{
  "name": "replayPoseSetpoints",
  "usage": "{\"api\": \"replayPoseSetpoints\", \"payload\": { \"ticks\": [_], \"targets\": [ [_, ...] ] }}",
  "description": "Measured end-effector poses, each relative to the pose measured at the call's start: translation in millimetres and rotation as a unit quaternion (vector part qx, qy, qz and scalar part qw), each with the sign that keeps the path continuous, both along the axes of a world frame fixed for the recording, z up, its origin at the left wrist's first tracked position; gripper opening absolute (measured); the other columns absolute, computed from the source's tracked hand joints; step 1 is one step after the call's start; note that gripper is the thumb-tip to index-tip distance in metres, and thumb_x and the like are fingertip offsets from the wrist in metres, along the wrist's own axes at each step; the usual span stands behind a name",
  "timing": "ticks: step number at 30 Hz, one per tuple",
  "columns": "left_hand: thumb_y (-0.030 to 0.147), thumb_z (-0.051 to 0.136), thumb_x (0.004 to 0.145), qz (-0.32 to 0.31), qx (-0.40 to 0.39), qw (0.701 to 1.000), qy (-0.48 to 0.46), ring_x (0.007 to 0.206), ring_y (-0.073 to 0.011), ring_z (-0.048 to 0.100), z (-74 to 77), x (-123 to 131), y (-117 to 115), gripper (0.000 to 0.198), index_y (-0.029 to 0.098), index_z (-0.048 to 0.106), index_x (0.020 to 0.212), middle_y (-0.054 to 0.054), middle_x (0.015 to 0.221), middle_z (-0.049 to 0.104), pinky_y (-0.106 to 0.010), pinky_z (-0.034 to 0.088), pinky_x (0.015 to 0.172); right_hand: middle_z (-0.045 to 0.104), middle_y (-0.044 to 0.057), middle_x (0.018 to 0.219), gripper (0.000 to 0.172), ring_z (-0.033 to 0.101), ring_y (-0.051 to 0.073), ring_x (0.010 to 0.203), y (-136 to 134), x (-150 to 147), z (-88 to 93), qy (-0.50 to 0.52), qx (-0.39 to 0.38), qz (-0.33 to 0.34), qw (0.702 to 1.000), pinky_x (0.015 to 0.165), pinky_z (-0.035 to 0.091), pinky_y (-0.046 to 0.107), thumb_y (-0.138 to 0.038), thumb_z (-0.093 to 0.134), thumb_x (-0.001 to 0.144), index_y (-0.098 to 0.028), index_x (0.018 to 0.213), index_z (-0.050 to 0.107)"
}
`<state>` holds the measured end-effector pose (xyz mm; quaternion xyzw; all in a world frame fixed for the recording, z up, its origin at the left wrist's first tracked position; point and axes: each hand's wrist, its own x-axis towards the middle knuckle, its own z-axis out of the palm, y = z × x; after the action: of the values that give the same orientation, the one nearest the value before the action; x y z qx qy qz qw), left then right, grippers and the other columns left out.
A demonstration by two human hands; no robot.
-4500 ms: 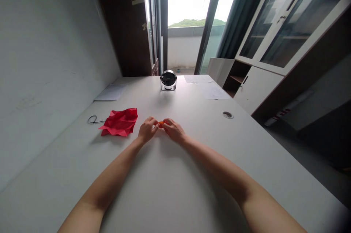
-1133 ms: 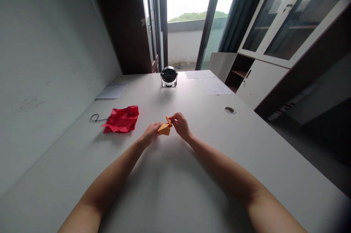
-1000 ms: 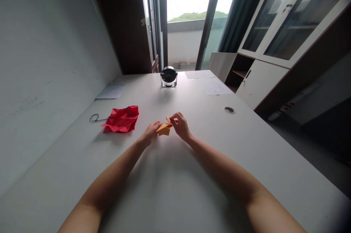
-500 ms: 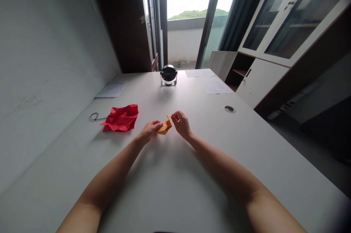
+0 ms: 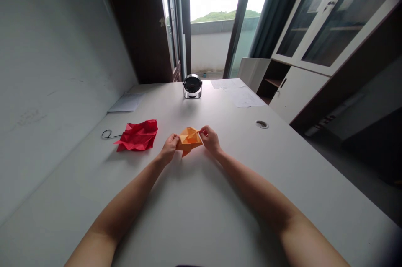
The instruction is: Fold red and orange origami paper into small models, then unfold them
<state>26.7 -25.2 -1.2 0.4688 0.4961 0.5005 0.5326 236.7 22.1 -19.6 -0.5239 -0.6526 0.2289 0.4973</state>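
Observation:
An orange sheet of folded paper is stretched between my two hands above the white table, partly spread, with a hollow in its middle and a pointed flap hanging below. My left hand is closed on its left edge, thumb on top. At the upper right corner, my right hand pinches the same paper between thumb and fingertips. To the left of my left hand lies a creased red paper, touched by neither hand.
A thin black cord loop lies beside the red paper. A round silver-and-black device on a stand is at the table's far end. White sheets lie back right, another sheet back left. A round cable hole is at right.
The orange paper has been pulled wider between my hands and its folds have spread apart. My left hand has shifted slightly left and my right hand slightly right.

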Motion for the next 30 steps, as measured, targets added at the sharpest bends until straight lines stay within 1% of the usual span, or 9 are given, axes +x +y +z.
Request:
{"api": "replayPoseSetpoints", "payload": {
  "ticks": [4,9,11,15,18,20,24,26,30],
  "targets": [
    [0.055,0.058,0.085,0.024,0.033,0.999,0.018,0.075,-0.0147,0.059,-1.5,-2,2,0.036,0.021,0.047,0.088,-0.001,0.082,0.061,-0.027,0.049,0.070,0.068,0.000,0.083,0.027,0.064,0.018,0.074,-4,-5,1.4,0.102,-0.078,0.058,0.990,0.066,0.051,0.029,-0.051,0.055,0.088,-0.026,0.097,0.059],
    [0.050,0.058,0.087,0.046,0.068,0.997,-0.013,0.068,-0.0115,0.053,-7.3,-5,5,0.032,0.021,0.046,0.089,0.002,0.076,0.055,-0.025,0.047,0.070,0.071,0.004,0.095,0.048,0.067,0.019,0.081,-10,-15,7.5,0.222,-0.161,0.160,0.948,0.064,0.053,0.028,-0.061,0.060,0.084,-0.025,0.115,0.055],
    [0.049,0.058,0.088,0.044,0.071,0.996,-0.025,0.067,-0.0110,0.051,-8.5,-6,6,0.031,0.021,0.047,0.091,0.002,0.076,0.053,-0.025,0.047,0.069,0.071,0.005,0.096,0.049,0.068,0.019,0.082,-12,-16,10.1,0.258,-0.190,0.182,0.930,0.067,0.053,0.029,-0.059,0.065,0.082,-0.023,0.113,0.056],
    [0.049,0.058,0.089,0.031,0.067,0.996,-0.051,0.069,-0.0110,0.051,-7.6,-4,4,0.031,0.021,0.046,0.092,0.001,0.078,0.053,-0.024,0.047,0.071,0.070,0.005,0.092,0.042,0.068,0.020,0.085,-15,-13,17.0,0.307,-0.230,0.259,0.886,0.076,0.055,0.032,-0.059,0.069,0.079,-0.020,0.092,0.058],
    [0.052,0.059,0.087,0.012,0.042,0.997,-0.061,0.070,-0.0115,0.053,-5.1,-3,2,0.034,0.022,0.045,0.092,0.001,0.079,0.054,-0.026,0.048,0.073,0.070,0.005,0.096,0.041,0.067,0.020,0.090,-20,-11,22.6,0.339,-0.245,0.304,0.856,0.082,0.055,0.034,-0.057,0.070,0.079,-0.021,0.093,0.059],
    [0.054,0.061,0.086,-0.008,0.033,0.997,-0.072,0.070,-0.0115,0.053,-3.7,-3,1,0.036,0.022,0.045,0.093,0.001,0.079,0.055,-0.026,0.049,0.073,0.070,0.006,0.100,0.042,0.067,0.020,0.092,-23,-12,24.9,0.348,-0.255,0.317,0.845,0.082,0.054,0.034,-0.058,0.068,0.081,-0.021,0.101,0.061],
    [0.051,0.065,0.086,-0.036,0.054,0.989,-0.130,0.076,-0.0121,0.057,-3.3,-3,1,0.037,0.020,0.046,0.094,-0.001,0.086,0.058,-0.026,0.049,0.074,0.071,0.008,0.105,0.047,0.067,0.022,0.094,-23,-14,24.2,0.319,-0.273,0.315,0.851,0.081,0.054,0.034,-0.059,0.063,0.084,-0.021,0.112,0.064],
    [0.048,0.067,0.086,-0.036,0.063,0.985,-0.157,0.078,-0.0121,0.058,-3.9,-3,2,0.036,0.020,0.047,0.094,-0.001,0.088,0.059,-0.025,0.049,0.073,0.071,0.008,0.106,0.045,0.066,0.022,0.095,-21,-14,22.1,0.328,-0.266,0.318,0.849,0.082,0.053,0.033,-0.056,0.068,0.082,-0.021,0.110,0.067],
    [0.042,0.069,0.085,-0.031,0.044,0.980,-0.193,0.075,-0.0120,0.060,-3.4,-5,3,0.032,0.019,0.048,0.092,0.000,0.086,0.059,-0.025,0.049,0.069,0.073,0.006,0.104,0.037,0.066,0.021,0.091,-18,-12,19.2,0.404,-0.210,0.313,0.834,0.084,0.051,0.034,-0.043,0.080,0.074,-0.021,0.102,0.072]
  ]
}}
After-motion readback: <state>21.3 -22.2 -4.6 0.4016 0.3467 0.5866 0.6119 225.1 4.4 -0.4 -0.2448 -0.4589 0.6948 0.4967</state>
